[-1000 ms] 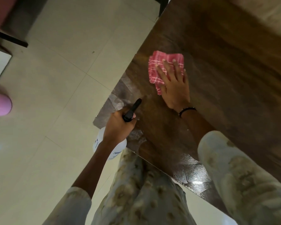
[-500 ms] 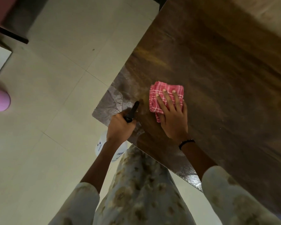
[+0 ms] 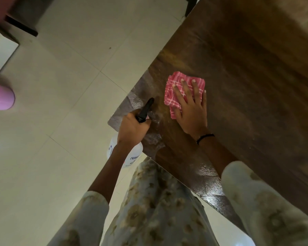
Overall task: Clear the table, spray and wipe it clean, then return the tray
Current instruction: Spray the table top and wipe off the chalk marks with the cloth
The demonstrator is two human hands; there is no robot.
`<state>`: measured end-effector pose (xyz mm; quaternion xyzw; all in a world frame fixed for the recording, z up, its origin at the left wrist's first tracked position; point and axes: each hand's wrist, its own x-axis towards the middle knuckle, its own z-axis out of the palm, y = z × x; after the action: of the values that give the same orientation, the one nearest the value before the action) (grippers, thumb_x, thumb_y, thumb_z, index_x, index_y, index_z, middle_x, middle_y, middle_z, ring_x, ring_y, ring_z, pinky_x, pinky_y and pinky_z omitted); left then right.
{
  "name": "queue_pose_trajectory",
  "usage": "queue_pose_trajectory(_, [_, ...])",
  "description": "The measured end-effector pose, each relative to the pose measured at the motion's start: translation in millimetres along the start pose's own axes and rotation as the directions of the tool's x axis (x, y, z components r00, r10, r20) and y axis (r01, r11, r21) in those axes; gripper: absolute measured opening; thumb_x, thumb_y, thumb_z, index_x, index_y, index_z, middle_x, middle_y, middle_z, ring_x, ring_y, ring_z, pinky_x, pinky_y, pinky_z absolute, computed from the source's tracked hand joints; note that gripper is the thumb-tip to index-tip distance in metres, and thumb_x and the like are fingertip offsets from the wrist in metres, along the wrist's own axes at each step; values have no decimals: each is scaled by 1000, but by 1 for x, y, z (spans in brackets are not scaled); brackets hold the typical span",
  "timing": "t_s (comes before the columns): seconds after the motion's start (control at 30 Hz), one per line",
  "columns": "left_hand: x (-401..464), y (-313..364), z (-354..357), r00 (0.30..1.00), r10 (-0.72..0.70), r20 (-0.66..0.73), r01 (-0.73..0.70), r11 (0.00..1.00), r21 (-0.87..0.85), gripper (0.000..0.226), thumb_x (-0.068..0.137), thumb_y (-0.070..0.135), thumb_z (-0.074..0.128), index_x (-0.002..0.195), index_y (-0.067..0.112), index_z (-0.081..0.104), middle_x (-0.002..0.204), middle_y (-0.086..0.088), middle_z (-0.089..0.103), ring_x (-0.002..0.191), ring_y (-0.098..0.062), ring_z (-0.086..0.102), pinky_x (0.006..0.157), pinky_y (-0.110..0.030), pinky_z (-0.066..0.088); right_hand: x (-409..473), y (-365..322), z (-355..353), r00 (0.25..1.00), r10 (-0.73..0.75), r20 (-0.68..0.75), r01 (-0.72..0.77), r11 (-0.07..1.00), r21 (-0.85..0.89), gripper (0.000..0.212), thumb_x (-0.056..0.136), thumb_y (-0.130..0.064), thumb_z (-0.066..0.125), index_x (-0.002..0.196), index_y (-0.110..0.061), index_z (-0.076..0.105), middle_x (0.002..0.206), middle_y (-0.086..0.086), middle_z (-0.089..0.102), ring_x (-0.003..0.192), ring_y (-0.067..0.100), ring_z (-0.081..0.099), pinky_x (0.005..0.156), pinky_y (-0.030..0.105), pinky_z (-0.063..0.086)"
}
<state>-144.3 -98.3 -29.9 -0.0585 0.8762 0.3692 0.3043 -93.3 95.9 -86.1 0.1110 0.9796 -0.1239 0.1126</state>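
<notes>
My right hand (image 3: 191,110) lies flat with straight fingers on a folded pink checked cloth (image 3: 174,87), pressing it onto the dark wooden table (image 3: 247,71) near its left corner. My left hand (image 3: 132,128) grips the neck of a white spray bottle (image 3: 114,150) just off the table's corner. The bottle's black nozzle (image 3: 146,109) points out over the tabletop, toward the cloth. Most of the bottle's body is hidden under my wrist. No tray is in view.
Pale tiled floor (image 3: 60,103) spreads to the left of the table. A pink rounded object (image 3: 0,98) sits at the left edge. Dark furniture (image 3: 23,16) stands at the top left. The table's near edge (image 3: 210,189) runs close along my body.
My right hand slid the cloth toward me and then a little away again. My left hand kept its grip on the spray bottle near the corner.
</notes>
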Motion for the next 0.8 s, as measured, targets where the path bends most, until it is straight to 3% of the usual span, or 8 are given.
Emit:
queue_pose_trajectory(0.07, [2,0,-4,1000,7,-20,-7,1000,-13,18,83,23,65,68,25,55,53,0,51,48,-15,48,46,-24,36,28,-13,-3,1000,-3,-8,3,1000,23,62,98,-45,36,153,-26,16,162,5,12,149,33,3,118,60,6])
queue_pose_trajectory(0.27, [3,-1,-12,995,72,-70,-72,997,2,18,81,18,65,73,31,55,49,7,47,40,-1,47,39,-8,32,61,-58,5,992,-129,-10,129,991,-28,62,96,-43,36,153,-26,18,162,6,14,149,34,7,118,57,4])
queue_pose_trajectory(0.4, [6,-3,-18,996,63,-56,-63,998,9,6,82,20,65,82,16,61,52,2,46,40,-10,39,43,-15,30,28,-49,11,932,-361,17,362,932,-25,54,99,-43,32,149,-26,31,159,4,24,149,29,12,119,57,12])
queue_pose_trajectory(0.5, [6,-2,-22,996,40,-76,-41,999,-12,8,84,24,65,80,20,60,53,-1,48,46,-17,41,50,-25,32,7,-10,8,884,-466,26,467,883,-54,54,97,-44,33,149,-28,30,158,3,27,148,27,14,119,54,13])
queue_pose_trajectory(0.63, [4,-4,-24,997,38,-61,-40,999,-24,10,88,23,62,78,21,59,51,0,45,45,-16,40,50,-24,32,24,23,-5,941,-338,22,338,935,-106,61,94,-44,41,151,-27,25,159,7,23,148,32,10,119,56,10])
queue_pose_trajectory(0.8, [-2,-13,-26,998,35,-55,-38,998,-46,8,88,23,63,85,16,63,55,-1,48,47,-17,41,50,-23,34,67,-30,-5,997,-77,-19,76,996,-50,61,97,-43,36,153,-27,16,162,6,12,149,34,5,119,58,8])
